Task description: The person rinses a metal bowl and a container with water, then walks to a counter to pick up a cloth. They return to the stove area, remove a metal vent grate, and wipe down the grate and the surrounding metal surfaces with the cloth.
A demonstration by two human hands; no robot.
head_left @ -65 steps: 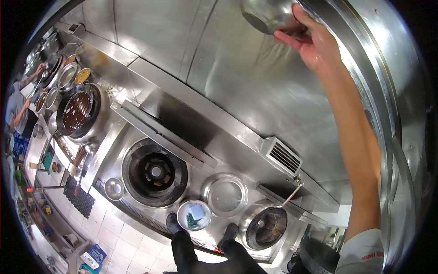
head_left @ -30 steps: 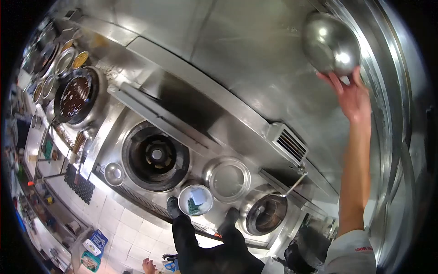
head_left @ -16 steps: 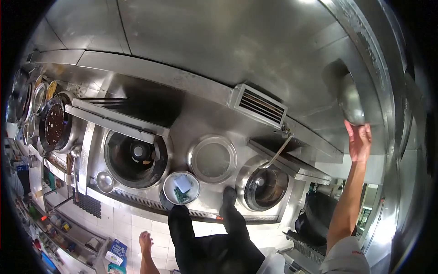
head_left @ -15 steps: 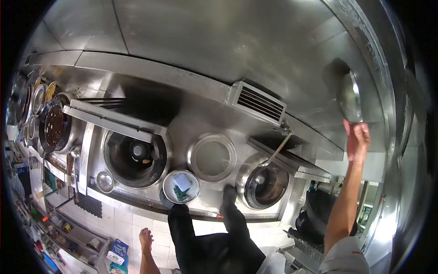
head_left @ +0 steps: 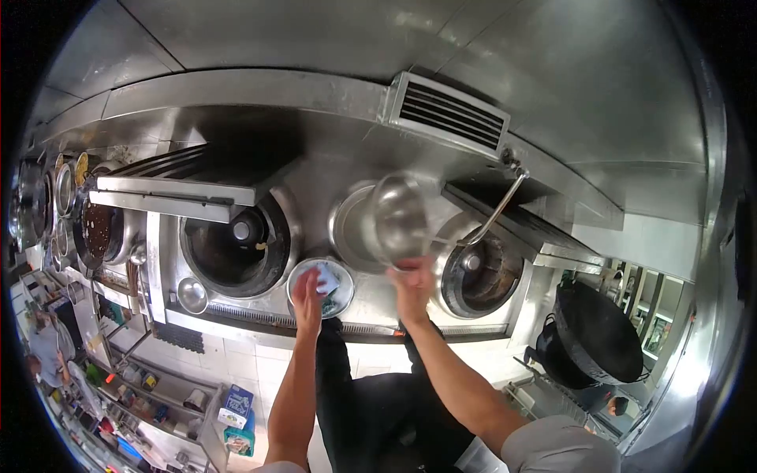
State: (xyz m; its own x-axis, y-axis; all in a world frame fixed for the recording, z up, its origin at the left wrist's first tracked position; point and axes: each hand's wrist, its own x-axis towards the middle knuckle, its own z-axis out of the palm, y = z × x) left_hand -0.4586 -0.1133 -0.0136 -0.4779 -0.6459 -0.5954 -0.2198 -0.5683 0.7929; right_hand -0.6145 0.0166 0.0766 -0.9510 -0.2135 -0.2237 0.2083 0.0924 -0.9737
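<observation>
A shiny steel bowl [head_left: 400,217], a little blurred by motion, is held at its near rim by my right hand [head_left: 414,285]. The bowl is tilted above a round steel basin [head_left: 344,229] set in the counter and hides part of it. My left hand [head_left: 307,301] is at the left side of a smaller round pan [head_left: 347,274], fingers apart and nothing visibly gripped. A light-blue sponge [head_left: 332,277] and a dark green scouring pad [head_left: 328,304] lie in that pan, partly behind my fingers.
Wok burners stand at left [head_left: 229,264] and right [head_left: 482,293]. A swivel tap [head_left: 501,203] reaches over the right one. A small steel bowl [head_left: 192,296] sits on the front ledge. Large black woks [head_left: 603,331] are at right. A person [head_left: 51,347] stands far left.
My right hand has brought the steel bowl from the upper right wall to the basin in the middle. My left hand has risen from the lower left to the small pan.
</observation>
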